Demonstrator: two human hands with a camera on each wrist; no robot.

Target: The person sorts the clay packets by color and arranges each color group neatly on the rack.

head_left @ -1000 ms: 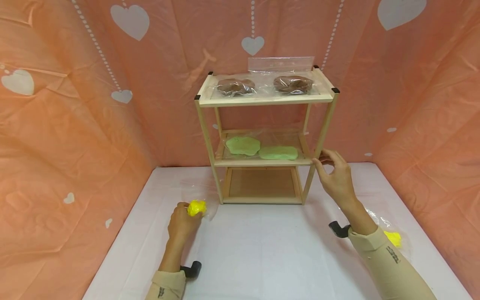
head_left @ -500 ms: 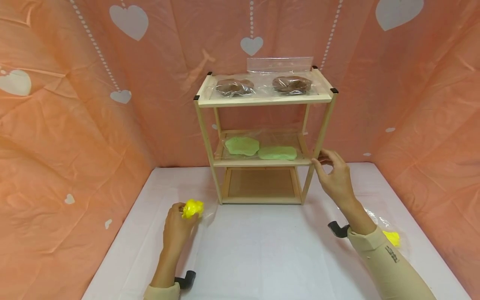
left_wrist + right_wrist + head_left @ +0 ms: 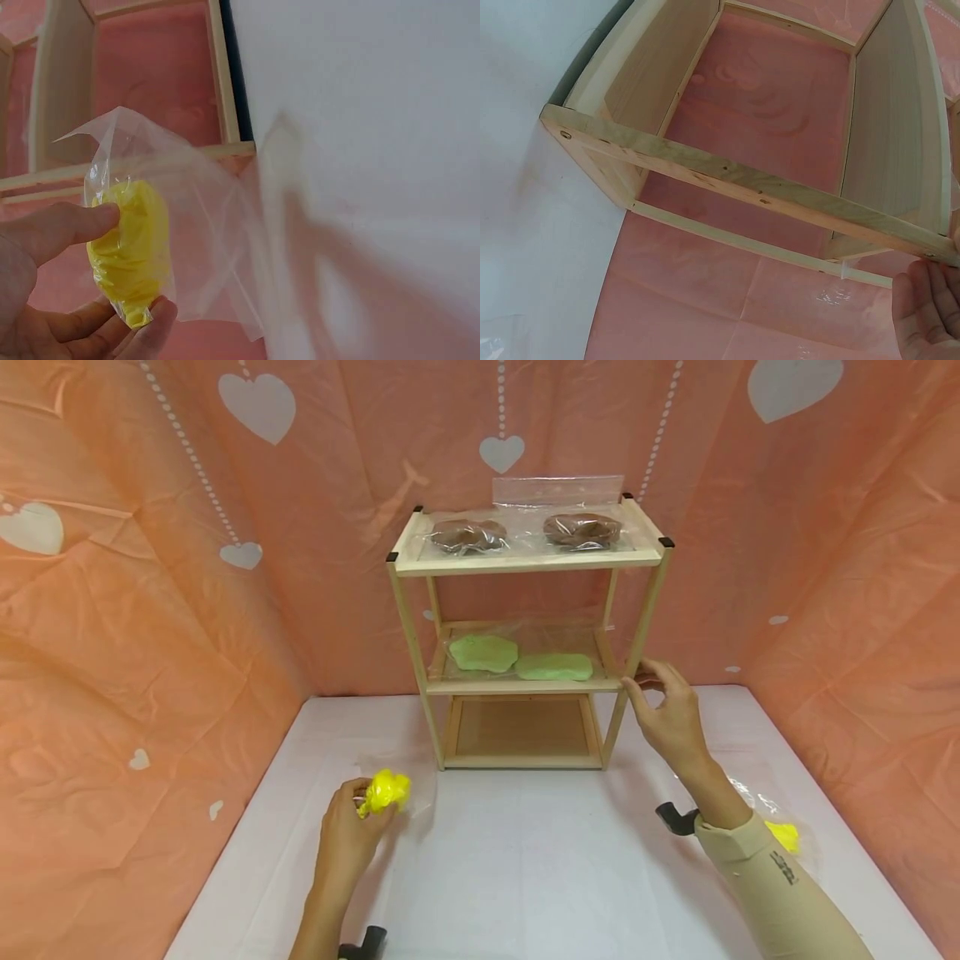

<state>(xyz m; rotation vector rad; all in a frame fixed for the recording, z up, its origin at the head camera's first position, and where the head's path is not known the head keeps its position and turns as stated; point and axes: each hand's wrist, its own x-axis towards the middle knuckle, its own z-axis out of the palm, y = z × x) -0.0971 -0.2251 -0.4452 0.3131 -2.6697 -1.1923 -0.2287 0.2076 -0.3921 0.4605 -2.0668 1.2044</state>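
Standing upright in fingers [image 3: 71,229]: bagged yellow lump [image 3: 131,251]

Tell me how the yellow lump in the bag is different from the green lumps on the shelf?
The yellow lump is bright and bunched into a ball; the green lumps are pale and pressed flat. The left hand holds the yellow lump just above the table; the green lumps lie untouched on the rack's middle shelf. Both look like soft dough in clear plastic bags.
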